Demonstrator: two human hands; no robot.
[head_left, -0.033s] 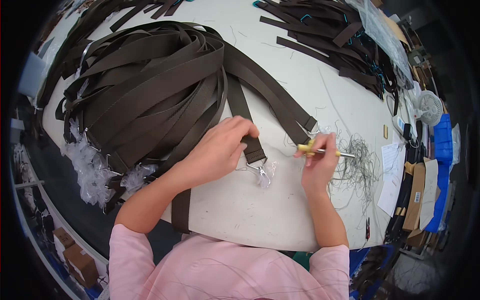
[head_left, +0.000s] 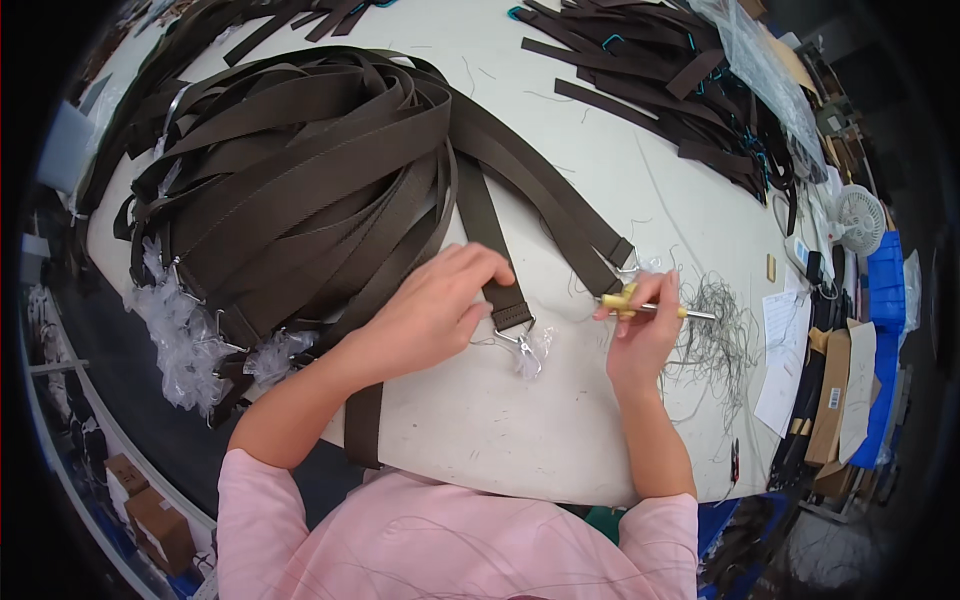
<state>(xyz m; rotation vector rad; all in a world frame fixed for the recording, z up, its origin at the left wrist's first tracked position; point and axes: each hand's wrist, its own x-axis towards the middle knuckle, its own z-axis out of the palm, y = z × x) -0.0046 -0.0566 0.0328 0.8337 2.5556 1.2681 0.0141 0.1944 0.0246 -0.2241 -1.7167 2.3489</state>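
My left hand [head_left: 440, 305] hovers over a dark brown webbing strap [head_left: 482, 215], its thumb and index finger apart with nothing visible between them. That strap ends in a stitched fold with a metal clasp [head_left: 520, 342] in clear plastic wrap. To the right, my right hand [head_left: 643, 340] is closed round a small yellow-handled tool [head_left: 618, 300] with a thin metal rod; its exact kind is unclear. Just beyond it lie two more strap ends [head_left: 600, 265], one with plastic-wrapped hardware. A large looped heap of straps [head_left: 310, 180] fills the left, its wrapped clasps [head_left: 185, 335] bunched along the near edge.
Tangled dark thread [head_left: 715, 335] lies right of my right hand, with loose threads scattered about. Shorter dark straps with turquoise edges [head_left: 640, 80] are piled far right. Small snips [head_left: 735, 460], papers [head_left: 780, 360], a white fan [head_left: 858, 217] and blue bins [head_left: 885, 300] are on the right.
Both hands have shifted very slightly; the left is a little lower, and the tool in the right hand has moved slightly right and down. The straps look nearly the same.
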